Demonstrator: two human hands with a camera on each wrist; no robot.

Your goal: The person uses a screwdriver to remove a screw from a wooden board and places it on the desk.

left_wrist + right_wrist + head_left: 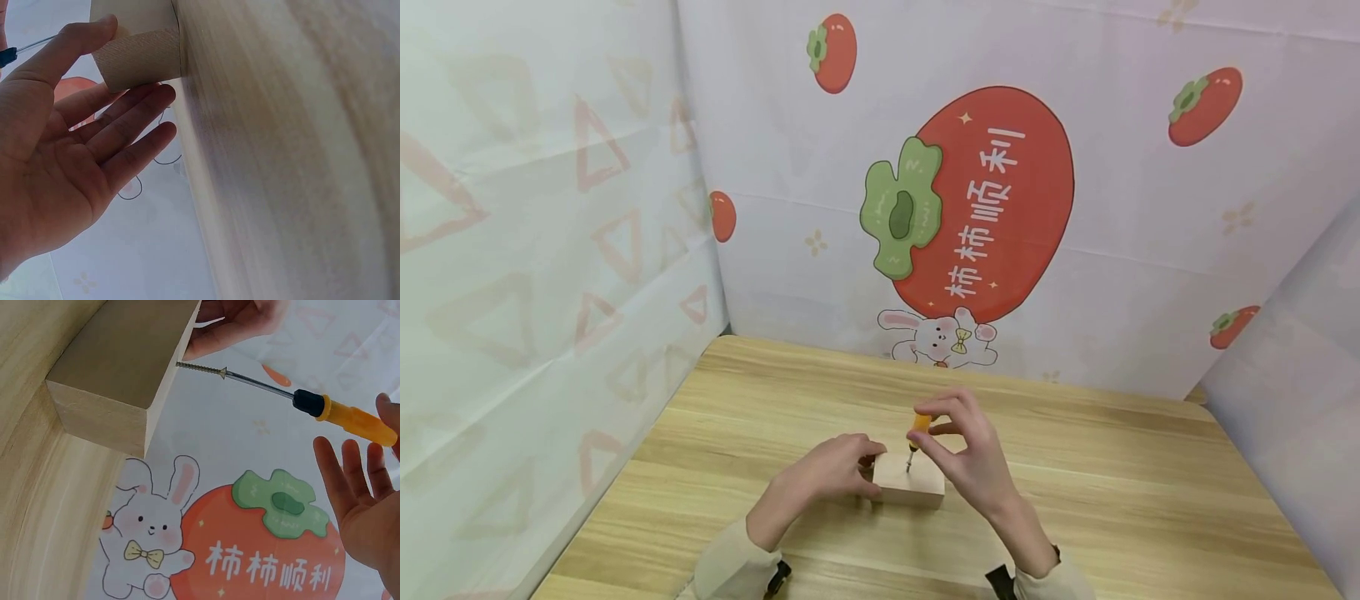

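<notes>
A pale wooden block (917, 498) lies on the table in the head view. My left hand (831, 467) holds its left end, thumb on the near side and fingers on the far side; the left wrist view shows the thumb and fingertips against the block. Above it, my right hand (973, 458) pinches the orange handle of a screwdriver (922, 423) by its end. The screwdriver's shaft meets the head of a screw (201, 368), whose tip is at the block's top face. Most of the screw's thread shows above the wood. Screw and screwdriver stand nearly upright, slightly tilted.
The wood-grain table (1112, 500) spreads around the block. A white printed backdrop (790, 283) with persimmons and a rabbit rises behind its far edge, and white cloth walls stand at left and right. Dark straps (1002, 582) are at both wrists.
</notes>
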